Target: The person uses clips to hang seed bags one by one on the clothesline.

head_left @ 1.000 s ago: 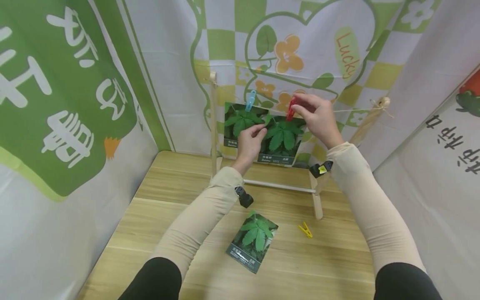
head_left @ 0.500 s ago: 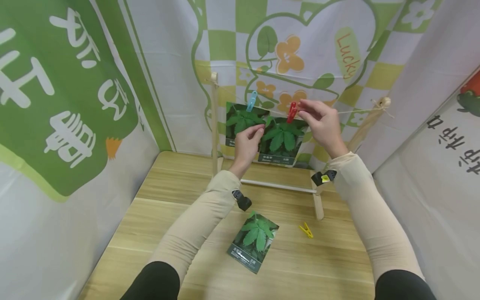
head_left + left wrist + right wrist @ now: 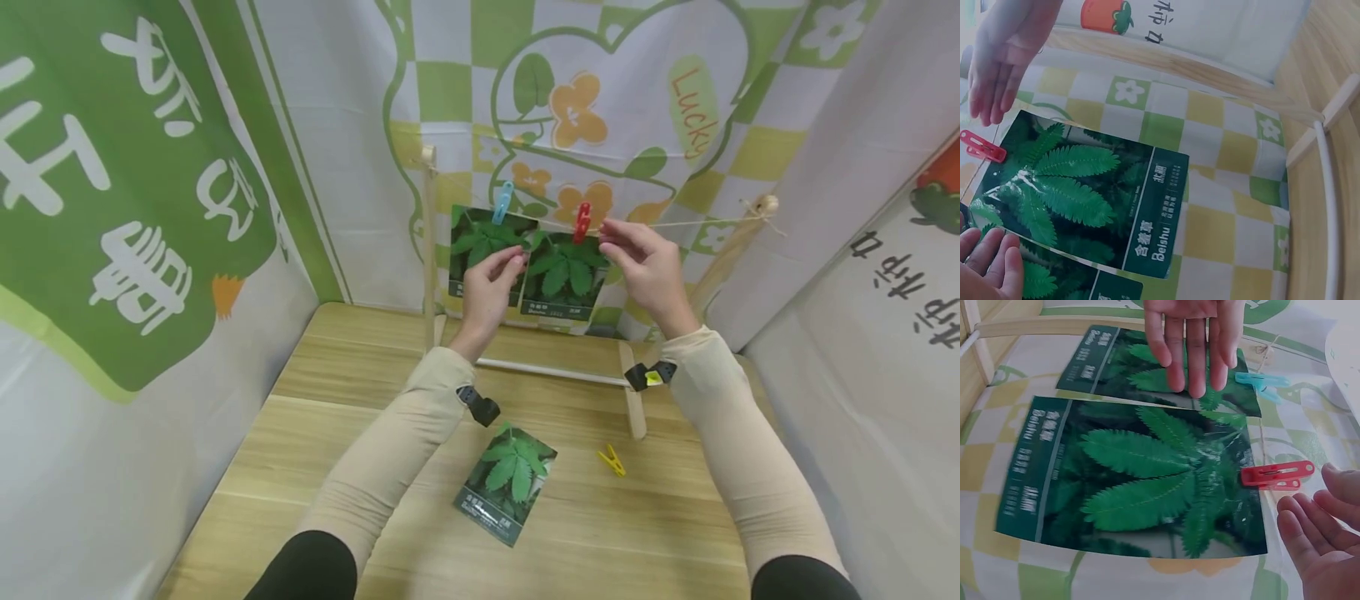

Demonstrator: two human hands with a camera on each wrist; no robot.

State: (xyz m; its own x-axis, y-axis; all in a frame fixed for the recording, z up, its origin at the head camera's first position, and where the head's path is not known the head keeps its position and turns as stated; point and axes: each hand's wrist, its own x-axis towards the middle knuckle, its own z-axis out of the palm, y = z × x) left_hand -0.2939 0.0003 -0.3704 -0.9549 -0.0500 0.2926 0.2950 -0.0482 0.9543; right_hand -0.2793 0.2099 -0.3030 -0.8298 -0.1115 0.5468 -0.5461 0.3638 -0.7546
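Observation:
A red clothespin (image 3: 582,222) grips the top edge of a leaf-printed packet (image 3: 1135,481) on the string. My right hand (image 3: 647,260) is just right of this clothespin, fingers relaxed and holding nothing; in the right wrist view the thumb and fingers are apart beside it (image 3: 1325,540). My left hand (image 3: 489,296) is by the packet's left edge, its fingers extended with nothing pinched, as the right wrist view shows from the front. Behind the left fingers, a second leaf-printed packet (image 3: 480,237) hangs from a blue clothespin (image 3: 503,203), partly covered by the hand and the first packet.
The string (image 3: 693,222) runs between two wooden posts (image 3: 430,250), with a pale rod (image 3: 555,372) low between them. On the wooden table (image 3: 322,450) lie a third leaf-printed packet (image 3: 507,483) and a yellow clothespin (image 3: 612,460). Printed cloth (image 3: 442,92) hangs behind.
My right hand has let go of the red clothespin and moved slightly down and right. My left hand has drawn a little left from the packet's edge. The packet now hangs from the clothespin.

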